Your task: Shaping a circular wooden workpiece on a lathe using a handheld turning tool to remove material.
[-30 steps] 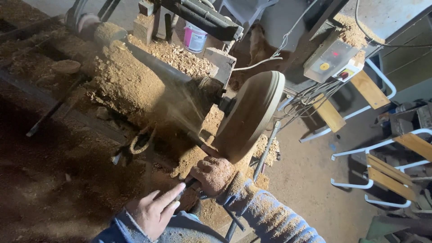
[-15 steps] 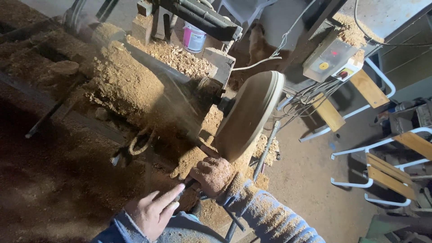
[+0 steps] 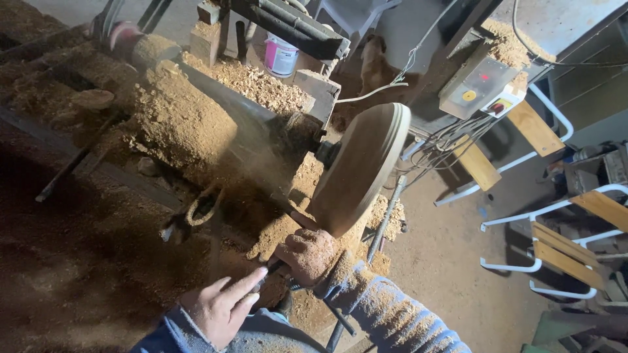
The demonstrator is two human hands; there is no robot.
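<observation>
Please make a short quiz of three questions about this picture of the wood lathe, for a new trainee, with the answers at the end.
1. True or false: the round wooden disc is mounted on the lathe, standing on edge.
2. Which hand is closer to the disc? A) left hand B) right hand
3. What covers the lathe bed and the right sleeve?

Key
1. True. The disc sits on the spindle, its face turned to the person.
2. B. The right hand, dusted with shavings, grips the tool just below the disc's edge; the left hand rests further back on it, forefinger stretched out.
3. Sawdust and wood shavings.
</observation>
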